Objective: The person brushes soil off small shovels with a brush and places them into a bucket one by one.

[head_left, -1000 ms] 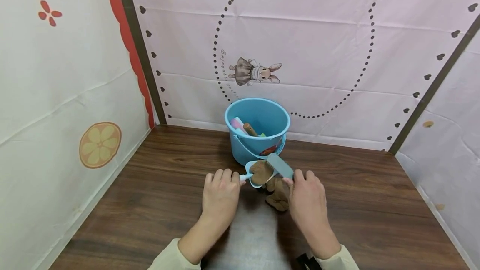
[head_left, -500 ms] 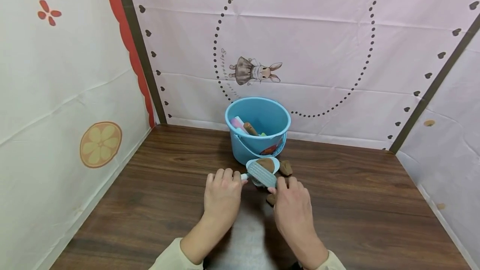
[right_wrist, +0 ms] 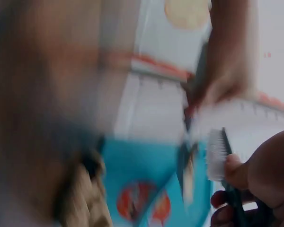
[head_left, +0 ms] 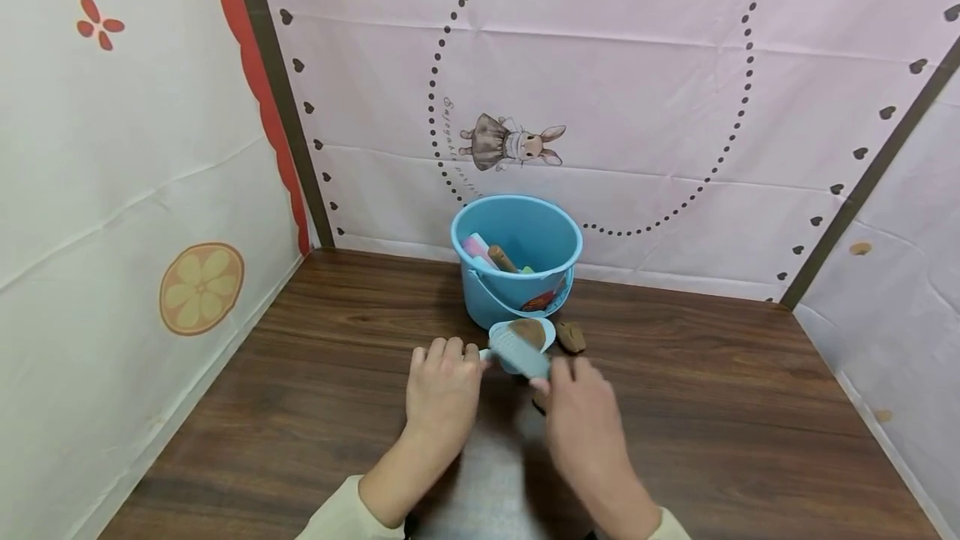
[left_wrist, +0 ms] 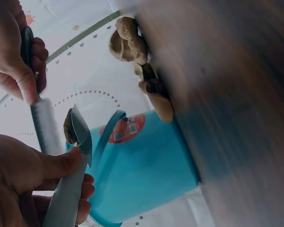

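My left hand [head_left: 444, 394] grips the handle of a light blue toy shovel [head_left: 548, 335], just in front of the bucket. A brown clay-like lump [head_left: 529, 330] lies in its scoop. In my right hand [head_left: 585, 419] is a grey-green brush [head_left: 519, 352], slanting across the scoop in the head view. Pale bristles [right_wrist: 217, 153] show in the right wrist view, which is blurred. The left wrist view has the shovel [left_wrist: 68, 194] pinched under the thumb, with the brush [left_wrist: 46, 123] beside it. Whether bristles touch the lump cannot be told.
A light blue bucket [head_left: 495, 298] stands against the patterned back cloth [head_left: 645, 148], holding a pink-and-white item [head_left: 476, 247] and a brown handle [head_left: 500, 257]. More brown lumps [head_left: 571, 337] lie on the wooden table [head_left: 712, 407], one partly behind my right hand. Cloth walls enclose both sides.
My right hand has moved left with the brush, from the scoop's right side to across its near left part. The shovel has shifted slightly; the left hand stays nearly in place.
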Demonstrator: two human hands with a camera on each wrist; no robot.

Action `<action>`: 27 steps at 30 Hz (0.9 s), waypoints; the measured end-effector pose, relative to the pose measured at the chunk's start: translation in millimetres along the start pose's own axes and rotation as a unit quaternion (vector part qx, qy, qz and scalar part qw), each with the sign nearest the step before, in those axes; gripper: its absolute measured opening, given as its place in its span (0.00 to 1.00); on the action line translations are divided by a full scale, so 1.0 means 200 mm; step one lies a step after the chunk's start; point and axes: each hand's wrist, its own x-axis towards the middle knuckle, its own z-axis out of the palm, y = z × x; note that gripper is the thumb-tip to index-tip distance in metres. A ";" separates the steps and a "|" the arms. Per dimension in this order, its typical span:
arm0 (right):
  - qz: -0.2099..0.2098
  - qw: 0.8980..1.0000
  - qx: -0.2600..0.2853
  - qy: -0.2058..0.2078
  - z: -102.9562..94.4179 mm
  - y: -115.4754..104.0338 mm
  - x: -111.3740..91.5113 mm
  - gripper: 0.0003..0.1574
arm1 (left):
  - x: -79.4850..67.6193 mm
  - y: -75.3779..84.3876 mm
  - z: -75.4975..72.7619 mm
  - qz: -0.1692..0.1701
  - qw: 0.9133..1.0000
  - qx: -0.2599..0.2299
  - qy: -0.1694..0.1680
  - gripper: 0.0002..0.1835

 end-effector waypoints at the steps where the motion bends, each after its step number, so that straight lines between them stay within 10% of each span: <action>1: -0.008 1.000 -0.003 -0.005 0.01 -0.02 -0.01 0.21 | 0.00 0.00 -0.01 0.001 1.000 -0.002 -0.001 0.18; 18: 0.055 0.998 -0.018 0.024 -0.01 0.11 0.04 0.21 | 0.00 0.01 -0.02 0.003 1.000 -0.012 -0.016 0.19; 27: -0.009 1.000 -0.008 0.013 0.02 -0.03 -0.02 0.23 | 0.01 0.02 -0.04 0.000 0.999 -0.013 -0.029 0.17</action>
